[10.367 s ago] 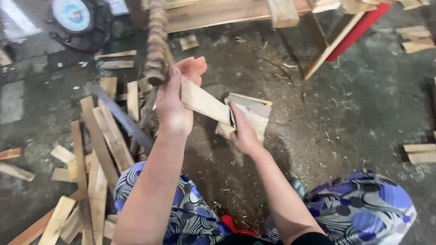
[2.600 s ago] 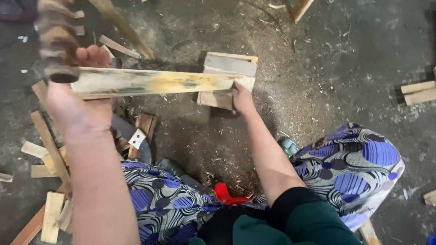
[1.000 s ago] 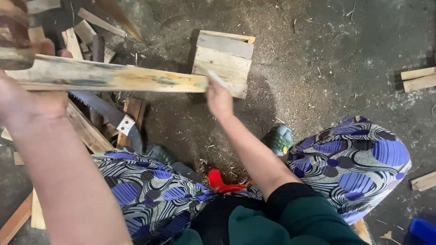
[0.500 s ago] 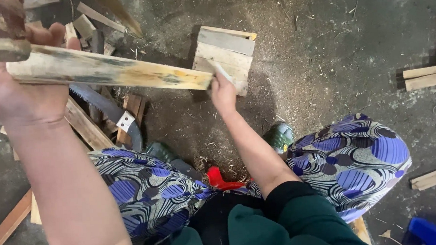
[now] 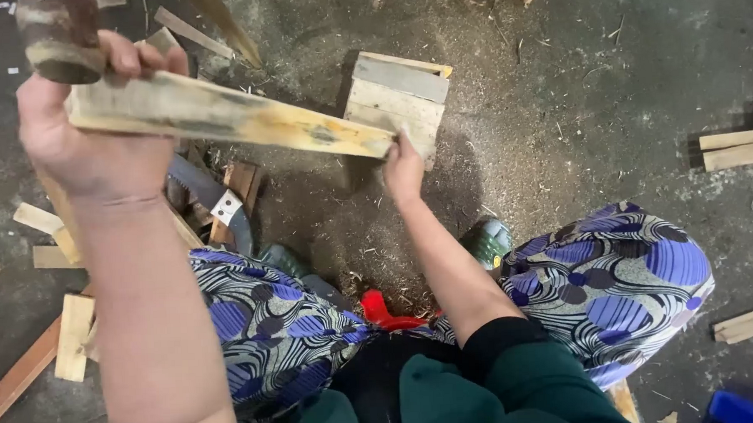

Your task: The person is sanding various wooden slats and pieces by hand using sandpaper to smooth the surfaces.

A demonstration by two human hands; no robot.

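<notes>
My left hand is raised at the upper left, gripping one end of a long pale wooden plank with yellow and dark stains. A brown ridged cylinder sits right above its fingers; I cannot tell whether the hand holds it too. The plank slopes down to the right. My right hand holds its far end, right against a block of stacked wooden boards on the floor. I am crouching, with my patterned blue-clad knees below the plank.
A saw blade with a metal bracket lies on scrap slats at the left. More wooden slats lie at the right edge and lower right. Sawdust covers the dark floor. A red object lies between my feet.
The plank and my left hand have shifted slightly right and lower in view. My right hand stays on the plank's end by the block.
</notes>
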